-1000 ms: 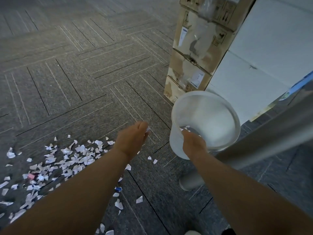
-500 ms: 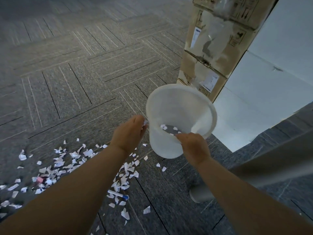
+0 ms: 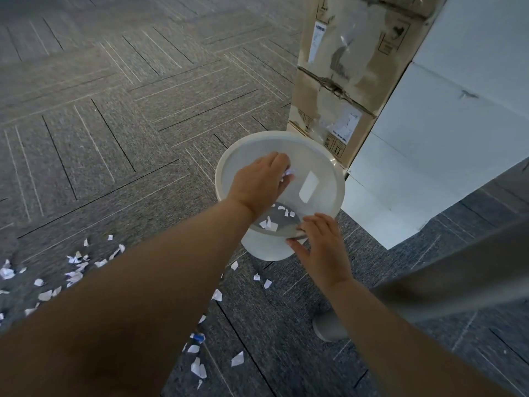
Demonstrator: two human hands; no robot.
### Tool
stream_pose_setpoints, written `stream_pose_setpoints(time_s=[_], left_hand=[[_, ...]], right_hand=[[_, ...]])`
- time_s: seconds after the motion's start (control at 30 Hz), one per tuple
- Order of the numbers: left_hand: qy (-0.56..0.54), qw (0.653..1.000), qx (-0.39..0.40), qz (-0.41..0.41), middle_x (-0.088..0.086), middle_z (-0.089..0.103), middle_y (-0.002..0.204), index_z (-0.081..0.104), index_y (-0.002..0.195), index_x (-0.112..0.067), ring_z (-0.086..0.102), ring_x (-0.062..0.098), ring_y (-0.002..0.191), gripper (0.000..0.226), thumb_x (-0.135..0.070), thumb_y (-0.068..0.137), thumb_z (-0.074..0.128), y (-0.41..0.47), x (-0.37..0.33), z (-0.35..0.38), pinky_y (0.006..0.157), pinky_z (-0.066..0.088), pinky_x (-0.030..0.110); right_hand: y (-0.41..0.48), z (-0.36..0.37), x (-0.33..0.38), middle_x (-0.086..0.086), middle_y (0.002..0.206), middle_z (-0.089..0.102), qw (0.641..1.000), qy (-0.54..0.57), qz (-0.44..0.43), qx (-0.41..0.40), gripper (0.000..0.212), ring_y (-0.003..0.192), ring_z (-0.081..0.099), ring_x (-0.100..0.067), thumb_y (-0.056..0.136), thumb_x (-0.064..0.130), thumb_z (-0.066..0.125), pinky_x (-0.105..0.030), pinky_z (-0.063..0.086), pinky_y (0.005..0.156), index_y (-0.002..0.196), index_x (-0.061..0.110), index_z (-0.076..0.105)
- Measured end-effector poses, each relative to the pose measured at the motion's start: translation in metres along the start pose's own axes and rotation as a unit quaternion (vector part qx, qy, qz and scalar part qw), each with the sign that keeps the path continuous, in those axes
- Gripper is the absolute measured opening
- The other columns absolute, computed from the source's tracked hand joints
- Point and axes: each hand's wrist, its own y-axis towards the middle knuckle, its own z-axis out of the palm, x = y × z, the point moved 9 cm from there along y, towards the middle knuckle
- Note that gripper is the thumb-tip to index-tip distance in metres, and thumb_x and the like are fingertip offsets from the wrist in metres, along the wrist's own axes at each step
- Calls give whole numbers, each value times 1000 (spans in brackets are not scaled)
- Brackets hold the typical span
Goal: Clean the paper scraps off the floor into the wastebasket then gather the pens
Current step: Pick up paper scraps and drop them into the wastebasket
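A white plastic wastebasket (image 3: pixel 329 161) stands on the grey carpet, with a few paper scraps lying on its bottom. My left hand (image 3: pixel 259 183) hovers over its mouth, fingers curled around a pinch of white paper scraps (image 3: pixel 288 173). My right hand (image 3: pixel 320 245) grips the near rim of the wastebasket. More paper scraps (image 3: pixel 74 266) lie scattered on the floor at the lower left, partly hidden by my left arm. The blue cap of a pen (image 3: pixel 197 337) peeks out beside my left forearm.
A stack of taped cardboard boxes (image 3: pixel 343 81) stands just behind the wastebasket. White boxes (image 3: pixel 446 138) sit to its right. A grey table leg with a round foot (image 3: pixel 329 329) slants in from the right edge. Open carpet stretches to the left and far side.
My left hand moved from beside the wastebasket to over its opening with scraps in it. The wastebasket now stands more upright, and the view shifted left relative to the scrap pile.
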Motion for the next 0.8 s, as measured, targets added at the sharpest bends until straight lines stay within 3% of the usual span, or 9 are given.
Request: stream_pose_setpoints(time_s=[0.1,0.2,0.37,0.47,0.57,0.8], left_hand=[[86,979,180,-37,12,46,130,38,132,-15,42,32,116,49,-41,91,46,-4,17,50,88,41,42],[108,956,266,-57,4,20,152,13,144,-26,13,29,138,65,-54,90,36,-20,36,71,110,18,49],[111,957,259,-76,3,7,155,8,145,-26,-3,25,142,61,-50,94,30,-44,47,56,114,3,50],[102,962,229,-105,4,7,155,10,145,-22,-3,25,142,61,-49,94,29,-70,47,34,114,3,49],[95,965,210,-128,7,15,153,17,144,-18,8,26,141,60,-46,94,34,-108,33,5,115,11,46],[92,956,207,-188,8,31,146,29,139,-17,27,27,133,53,-35,92,45,-201,15,-68,108,28,39]], right_hand=[[-2,1,0,-10,101,64,1000,3,0,-6,36,111,51,-33,78,40,59,-45,48,91,93,7,61],[-3,6,-3,-11,104,63,1000,-1,11,9,40,115,48,-32,80,43,54,-46,46,93,97,7,60],[-4,7,0,-13,108,61,1000,-9,17,23,39,118,45,-34,82,41,54,-52,44,94,99,6,59],[-7,1,8,-16,121,57,998,-29,29,46,33,125,40,-38,84,33,60,-58,35,100,105,6,59],[-9,-13,26,-13,136,45,994,-57,30,93,38,131,30,-33,88,32,57,-51,22,109,118,8,53],[-32,-41,128,-17,127,50,976,-60,-115,175,41,108,50,-37,88,20,56,-43,44,84,125,5,47]])
